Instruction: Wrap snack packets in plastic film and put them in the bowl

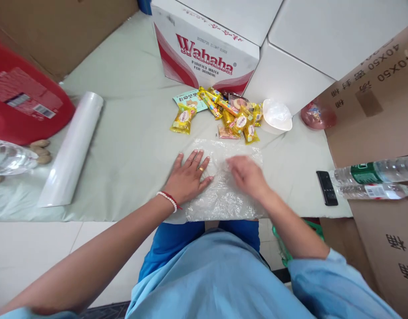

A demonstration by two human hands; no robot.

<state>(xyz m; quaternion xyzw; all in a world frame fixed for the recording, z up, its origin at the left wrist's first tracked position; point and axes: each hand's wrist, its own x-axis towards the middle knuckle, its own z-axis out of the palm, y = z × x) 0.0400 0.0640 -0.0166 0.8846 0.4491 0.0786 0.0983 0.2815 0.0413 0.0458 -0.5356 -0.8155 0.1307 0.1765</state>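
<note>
A wrinkled sheet of clear plastic film (220, 201) lies on the cloth-covered table in front of me. My left hand (187, 177) rests flat on its left part, fingers spread. Over the right part of the film is my right hand (247, 175), smeared by motion. Its fingers look curled, and I cannot make out whether they grip the film. Just beyond the film sits a pile of small wrapped snacks (240, 122), mostly yellow. One yellow snack packet (183, 119) lies a little left of the pile, against a light green packet (192, 99).
Behind the snacks stand a Wahaha water carton (204, 53) and white boxes (304, 35). A white bowl (277, 117) is right of the pile. Plastic bottles (377, 170) and a black phone-like object (327, 188) lie right; a film roll (72, 150) and red container (27, 93) are left.
</note>
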